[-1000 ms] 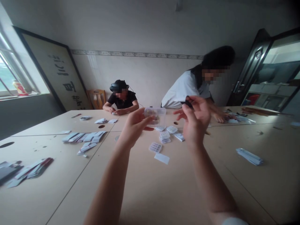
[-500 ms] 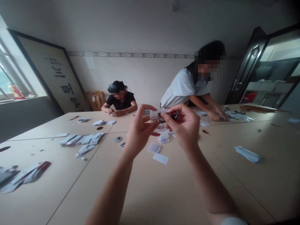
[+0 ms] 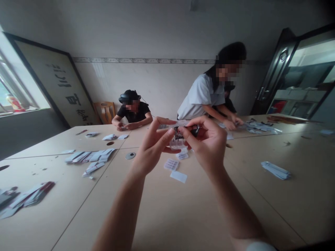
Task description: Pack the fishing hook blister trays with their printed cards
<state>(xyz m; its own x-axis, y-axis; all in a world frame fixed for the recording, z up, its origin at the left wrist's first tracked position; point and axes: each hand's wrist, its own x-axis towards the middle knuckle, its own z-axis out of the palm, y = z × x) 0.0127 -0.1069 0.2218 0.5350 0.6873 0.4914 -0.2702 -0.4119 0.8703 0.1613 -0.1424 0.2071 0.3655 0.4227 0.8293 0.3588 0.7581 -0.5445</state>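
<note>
My left hand (image 3: 154, 146) grips the left side of a small clear plastic case (image 3: 177, 143), held up above the table. My right hand (image 3: 209, 143) pinches a dark printed card (image 3: 194, 130) between thumb and fingers, against the right side of the case. The card overlaps the case, and my left thumb touches its left end. Fingers hide much of both. Below them on the table lie a clear tray with dark marks (image 3: 171, 164), a similar one (image 3: 182, 154) partly behind my hands, and a white card (image 3: 178, 176).
Stacks of cards (image 3: 90, 156) lie on the left of the table (image 3: 162, 216), more (image 3: 28, 198) at the near left. A packet (image 3: 276, 170) lies right. Across the table, one person sits (image 3: 133, 111); another (image 3: 199, 92) leans over scattered cards (image 3: 258, 126).
My left thumb has moved up onto the dark card's left end, and the card now covers more of the case. The standing person's hands have risen and moved left.
</note>
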